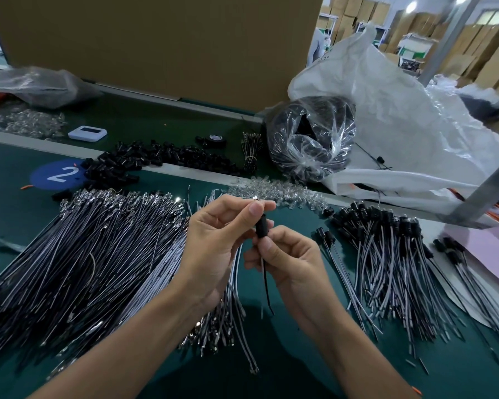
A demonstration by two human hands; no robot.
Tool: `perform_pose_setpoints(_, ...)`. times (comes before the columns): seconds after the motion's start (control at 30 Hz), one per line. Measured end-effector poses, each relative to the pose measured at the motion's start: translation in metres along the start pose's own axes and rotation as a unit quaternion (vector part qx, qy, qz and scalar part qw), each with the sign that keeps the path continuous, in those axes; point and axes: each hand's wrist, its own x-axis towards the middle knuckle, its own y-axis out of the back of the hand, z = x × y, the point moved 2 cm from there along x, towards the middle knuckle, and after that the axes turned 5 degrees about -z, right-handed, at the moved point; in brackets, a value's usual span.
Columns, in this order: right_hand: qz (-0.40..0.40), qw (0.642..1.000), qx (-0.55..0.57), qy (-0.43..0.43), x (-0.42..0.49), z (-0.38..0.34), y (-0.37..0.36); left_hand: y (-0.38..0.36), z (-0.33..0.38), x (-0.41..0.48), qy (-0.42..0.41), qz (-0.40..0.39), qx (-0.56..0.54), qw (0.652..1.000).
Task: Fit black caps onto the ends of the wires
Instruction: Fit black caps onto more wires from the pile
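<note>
A green worktop (pixel 12 220) is seen from above, with a person's two bare hands at the centre. At far left, a round blue sticker (pixel 58 174) bearing a white 2 lies on the worktop. Below it, a broad heap of uncapped wires (pixel 84 254), black and grey, fans across the left half. Behind that heap, a pile of loose black caps (pixel 156 159) spreads along a pale strip, with a small white device (pixel 87 132) just beyond.

In the middle, the left hand (pixel 213 240) pinches the top end of a single wire (pixel 268 289) between thumb and forefinger, the other fingers curled. Directly under that pinch a black cap (pixel 262 227) sits on the wire, held upright above the worktop between the two hands. The right hand (pixel 291 263) grips the cap's lower end with thumb and forefinger, and the wire's tail hangs down past the palm. Behind the hands lies a scatter of clear plastic bulbs (pixel 271 191).

To the right, a heap of capped wires (pixel 386 254) rests with the caps pointing away. Further back, a clear bag of black parts (pixel 311 139) leans against a large white sack (pixel 415 116).
</note>
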Motion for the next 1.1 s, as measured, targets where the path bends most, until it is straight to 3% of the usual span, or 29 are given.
perform_pose_setpoints(0.2, 0.032, 0.999, -0.035, 0.016, -0.0006, -0.0010, 0.0024, 0.0008, 0.0002, 0.0004, -0.024, 0.021, 0.014, 0.999)
perform_pose_setpoints(0.4, 0.079, 0.989, -0.110, 0.053, -0.0015, -0.0003, 0.0049, 0.0069, -0.0016, 0.0017, -0.145, 0.098, 0.174, 0.969)
perform_pose_setpoints(0.67, 0.098, 0.984, -0.135, 0.056, 0.0013, 0.0027, 0.0091, 0.0072, -0.0016, 0.0052, -0.101, 0.091, 0.155, 0.978)
perform_pose_setpoints(1.1, -0.018, 0.996, 0.046, -0.068, 0.0018, 0.0002, 0.0075, 0.0041, 0.0004, 0.0066, 0.007, -0.009, -0.006, 1.000)
